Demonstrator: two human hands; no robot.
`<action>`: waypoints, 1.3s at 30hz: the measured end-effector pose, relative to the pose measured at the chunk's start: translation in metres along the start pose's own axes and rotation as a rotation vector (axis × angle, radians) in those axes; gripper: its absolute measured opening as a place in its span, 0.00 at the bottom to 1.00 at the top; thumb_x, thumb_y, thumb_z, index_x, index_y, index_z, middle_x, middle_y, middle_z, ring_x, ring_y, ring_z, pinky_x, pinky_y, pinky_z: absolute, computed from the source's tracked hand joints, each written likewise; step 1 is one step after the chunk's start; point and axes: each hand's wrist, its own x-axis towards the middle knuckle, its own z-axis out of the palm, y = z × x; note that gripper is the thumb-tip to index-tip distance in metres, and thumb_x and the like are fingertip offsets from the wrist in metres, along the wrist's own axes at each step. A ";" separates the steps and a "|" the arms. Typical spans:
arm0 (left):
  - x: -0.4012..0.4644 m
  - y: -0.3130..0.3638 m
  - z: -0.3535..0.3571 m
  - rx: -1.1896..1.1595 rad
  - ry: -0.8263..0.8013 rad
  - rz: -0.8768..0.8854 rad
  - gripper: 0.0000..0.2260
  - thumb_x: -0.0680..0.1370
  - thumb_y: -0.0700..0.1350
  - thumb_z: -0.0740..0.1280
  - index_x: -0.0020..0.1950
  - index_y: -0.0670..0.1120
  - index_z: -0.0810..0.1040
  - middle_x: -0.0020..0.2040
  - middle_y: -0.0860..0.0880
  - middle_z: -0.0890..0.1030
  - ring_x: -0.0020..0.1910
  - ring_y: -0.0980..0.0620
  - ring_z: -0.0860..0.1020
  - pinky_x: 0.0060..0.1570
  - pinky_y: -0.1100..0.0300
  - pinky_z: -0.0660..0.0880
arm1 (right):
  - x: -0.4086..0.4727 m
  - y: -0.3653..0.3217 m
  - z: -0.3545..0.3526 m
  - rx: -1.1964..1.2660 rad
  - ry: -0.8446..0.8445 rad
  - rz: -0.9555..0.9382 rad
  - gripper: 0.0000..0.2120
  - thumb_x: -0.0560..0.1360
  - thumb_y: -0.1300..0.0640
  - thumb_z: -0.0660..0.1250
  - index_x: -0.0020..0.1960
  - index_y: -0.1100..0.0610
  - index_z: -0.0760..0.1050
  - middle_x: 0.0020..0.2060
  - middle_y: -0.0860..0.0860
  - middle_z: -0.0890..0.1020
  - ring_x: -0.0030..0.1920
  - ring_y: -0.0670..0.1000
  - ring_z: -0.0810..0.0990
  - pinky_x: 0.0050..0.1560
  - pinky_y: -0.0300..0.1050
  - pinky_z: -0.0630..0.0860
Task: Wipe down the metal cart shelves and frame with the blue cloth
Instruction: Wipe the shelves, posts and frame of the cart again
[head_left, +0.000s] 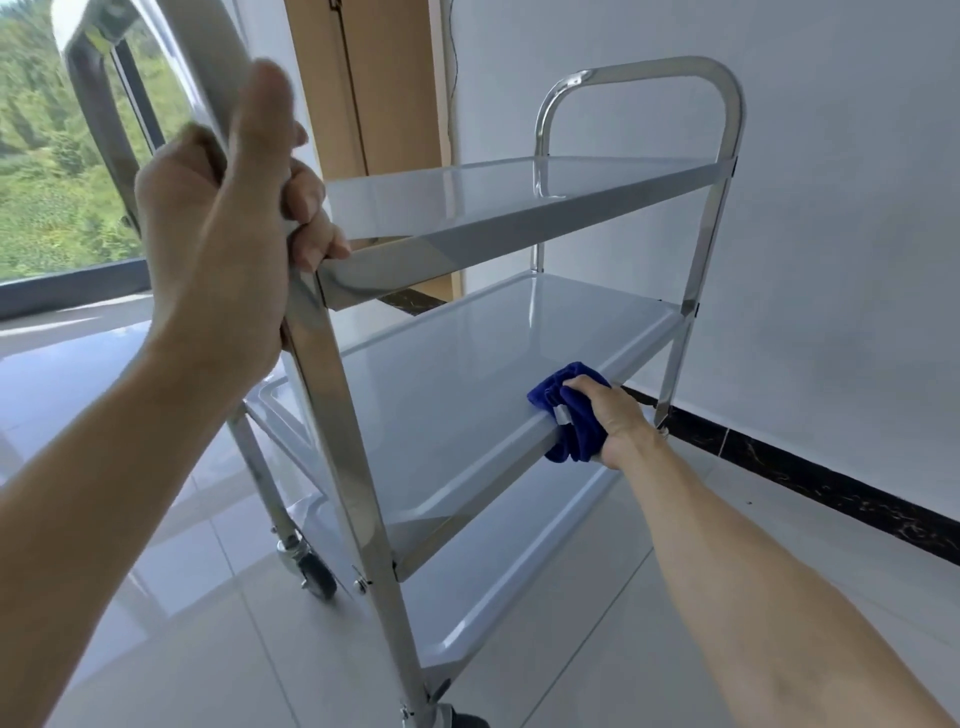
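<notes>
A three-shelf stainless steel cart (519, 332) is seen from above and close by, standing on glossy white floor tiles (597, 623) beside a white wall (831, 208) edged with a dark marbled baseboard (805, 473). The near upright post (332, 415) of the cart's frame is gripped by the left hand (223, 244), with the fingers wrapped around the metal just where the top shelf (493, 208) meets it. A bunched blue cloth (569, 410) is clutched in the right hand (618, 415) and pressed against the right-hand rim of the middle shelf (467, 384), with part of the cloth draped over the shelf's edge and part hanging below it. A small white tag is visible on the cloth. Both forearms are bare and extended from the bottom of the view. The bottom shelf (493, 571) is seen beneath, close to the floor. A curved handle bar (649, 73) rises at the far end of the cart, and a second one is seen blurred at the near end, above the left hand. A black caster wheel (314, 571) is visible under the near left leg. To the left, green foliage is shown through a window (47, 156), and a wooden door frame (384, 93) stands behind the cart.
</notes>
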 end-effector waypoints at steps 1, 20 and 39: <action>0.000 0.000 0.000 0.069 0.020 0.026 0.20 0.83 0.54 0.60 0.31 0.54 0.73 0.25 0.56 0.69 0.23 0.57 0.67 0.30 0.57 0.68 | -0.001 0.001 0.001 -0.006 -0.001 0.001 0.25 0.65 0.53 0.77 0.60 0.53 0.76 0.51 0.56 0.85 0.48 0.58 0.84 0.45 0.55 0.82; 0.015 -0.013 -0.021 0.060 0.049 -0.136 0.14 0.79 0.50 0.67 0.36 0.49 0.67 0.28 0.54 0.67 0.24 0.56 0.63 0.32 0.63 0.71 | -0.054 0.006 -0.062 0.008 -0.097 -0.033 0.27 0.65 0.56 0.77 0.63 0.57 0.76 0.51 0.61 0.84 0.46 0.60 0.82 0.55 0.71 0.76; 0.069 -0.078 0.000 0.250 0.147 -0.311 0.17 0.71 0.55 0.65 0.54 0.46 0.75 0.43 0.49 0.83 0.43 0.54 0.84 0.43 0.53 0.83 | -0.114 0.012 -0.134 -0.025 0.011 -0.081 0.23 0.67 0.56 0.78 0.59 0.57 0.74 0.52 0.63 0.84 0.52 0.69 0.84 0.52 0.72 0.78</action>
